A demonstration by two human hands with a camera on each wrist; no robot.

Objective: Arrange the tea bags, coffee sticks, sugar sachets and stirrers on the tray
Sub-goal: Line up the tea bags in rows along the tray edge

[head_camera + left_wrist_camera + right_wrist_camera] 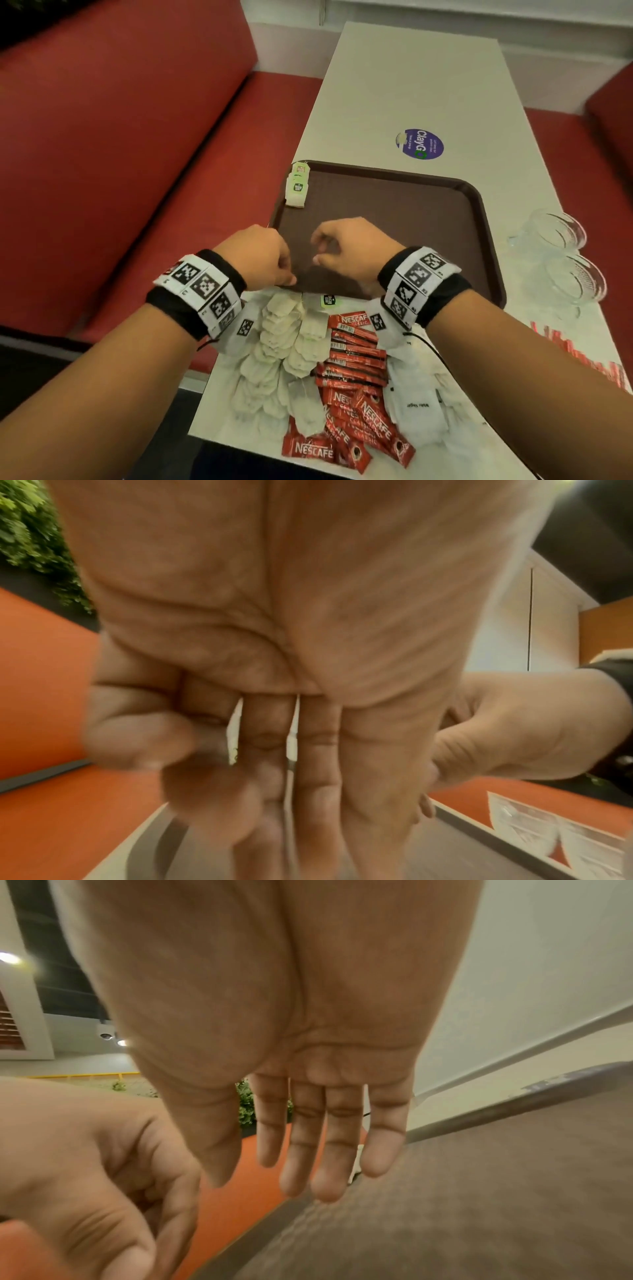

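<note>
The brown tray [394, 212] lies on the white table [411, 85], with a few green-tagged tea bags [297, 186] stacked in its far left corner. Both hands hover over the tray's near edge. My left hand [287, 274] is curled, thumb against the index finger, and I see nothing in it. My right hand [318, 246] is loosely curved and empty; in the right wrist view its fingers [325, 1150] hang straight above the tray [479, 1191]. In front of the tray lie a heap of tea bags [284, 342], red coffee sticks [356, 359] and white sugar sachets [414, 404].
Two glass cups [555, 240] stand right of the tray. Red-and-white stirrers [579, 353] lie at the table's right edge. A purple sticker [420, 144] marks the table beyond the tray. A red bench [120, 154] runs along the left.
</note>
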